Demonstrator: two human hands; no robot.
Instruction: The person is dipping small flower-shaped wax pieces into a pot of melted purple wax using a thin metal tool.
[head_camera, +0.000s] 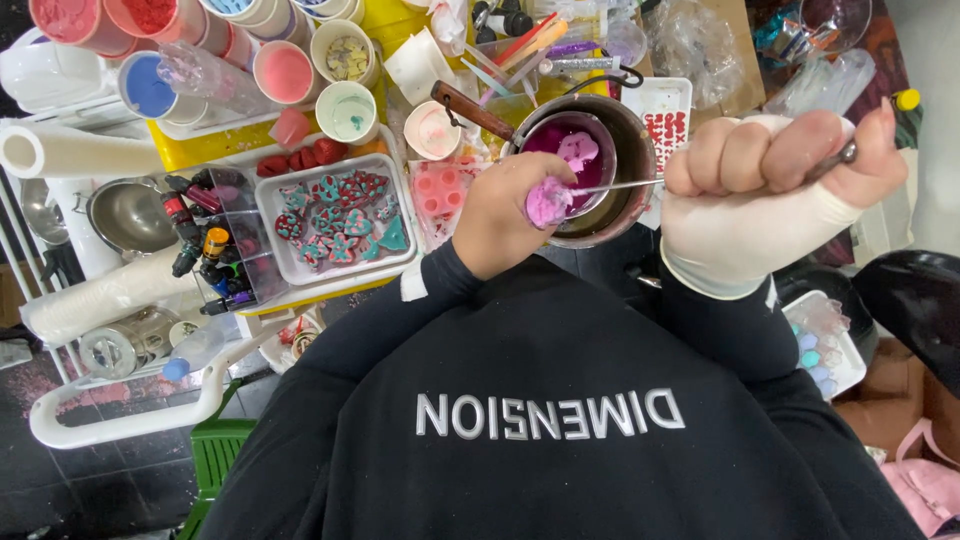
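A crowded craft table (200, 145) fills the background, packed with cups of coloured powder and a white tray (340, 270) of red and teal moulded pieces. Nearer sits a small metal pot (625, 150) with a wooden handle, holding magenta liquid. The gloved right hand (770, 195) is fisted tight around a thin metal tool (615, 185) that reaches toward the pot. The bare left hand (505, 215) pinches a pink lump (548, 203) at the pot's rim (fingers closed on it). The step looks like scraping or cutting the lump into the pot; next calls for steady pressure.
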